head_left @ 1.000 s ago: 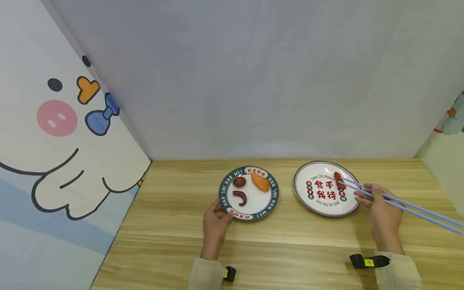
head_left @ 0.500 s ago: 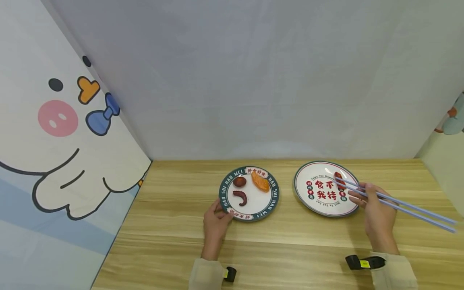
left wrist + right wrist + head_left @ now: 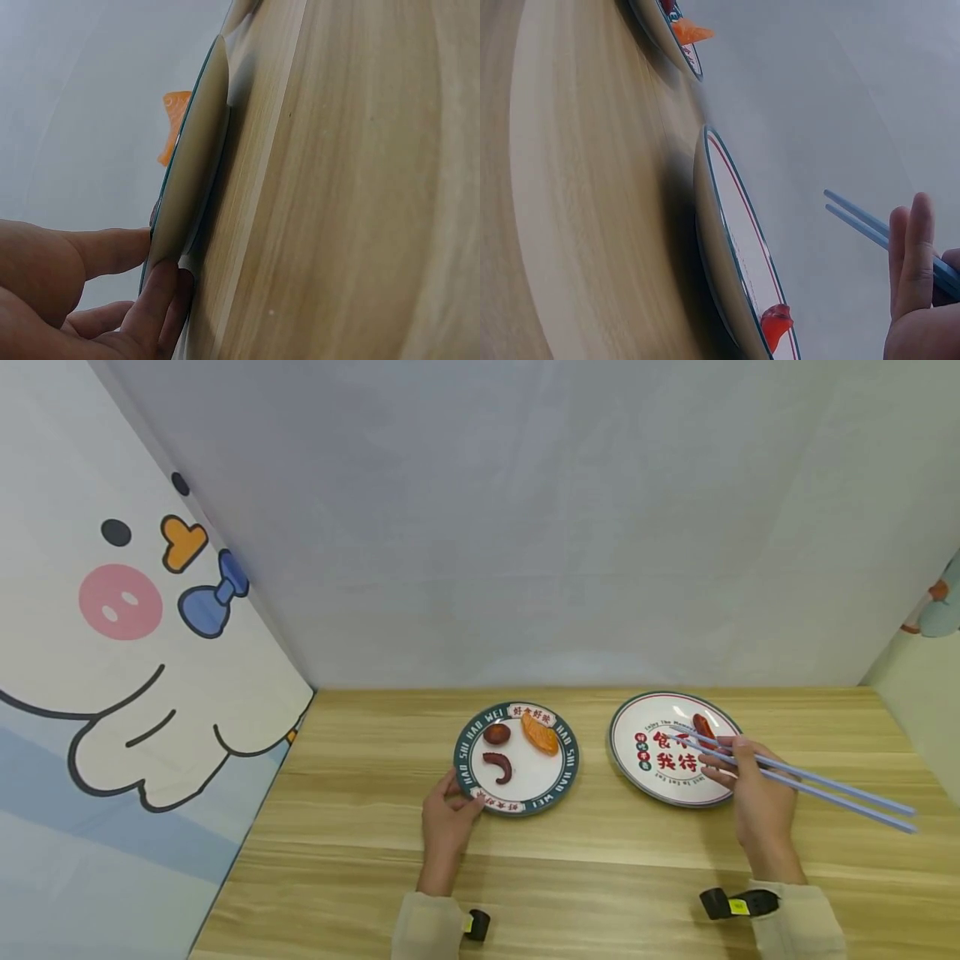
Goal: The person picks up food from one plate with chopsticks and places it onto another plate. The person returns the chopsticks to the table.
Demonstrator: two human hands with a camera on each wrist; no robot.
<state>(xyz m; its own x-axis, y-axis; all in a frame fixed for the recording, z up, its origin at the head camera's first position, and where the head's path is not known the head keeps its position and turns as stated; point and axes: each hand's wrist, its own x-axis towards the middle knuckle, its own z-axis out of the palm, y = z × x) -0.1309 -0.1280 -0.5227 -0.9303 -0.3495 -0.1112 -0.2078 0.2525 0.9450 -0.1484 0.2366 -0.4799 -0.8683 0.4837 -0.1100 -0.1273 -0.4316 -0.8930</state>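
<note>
My left hand (image 3: pixel 448 822) pinches the near-left rim of a green-rimmed plate (image 3: pixel 567 768), thumb on top and fingers beneath, as the left wrist view shows. On it lie a brown round piece (image 3: pixel 496 734), a curled dark-red tentacle-like piece (image 3: pixel 501 767) and an orange slice (image 3: pixel 175 124) with pale lines. My right hand (image 3: pixel 763 806) holds a pair of light-blue chopsticks (image 3: pixel 840 793). Their tips, with nothing between them, hover above a second white plate (image 3: pixel 633 727) with red lettering. A glossy red food piece (image 3: pixel 776 324) lies on that plate's right side, partly behind the chopsticks in the head view.
Both plates stand on a wood-grain table (image 3: pixel 360 760), a gap between them. A pale cloth wall (image 3: pixel 570 527) rises at the table's back edge. At left hangs a cartoon-printed panel (image 3: pixel 120 693). Each wrist wears a black camera strap.
My right hand has moved left with the chopsticks, whose tips have left the red piece and now hover over the lettering. The red piece stays on its plate; my left hand has stayed put.
</note>
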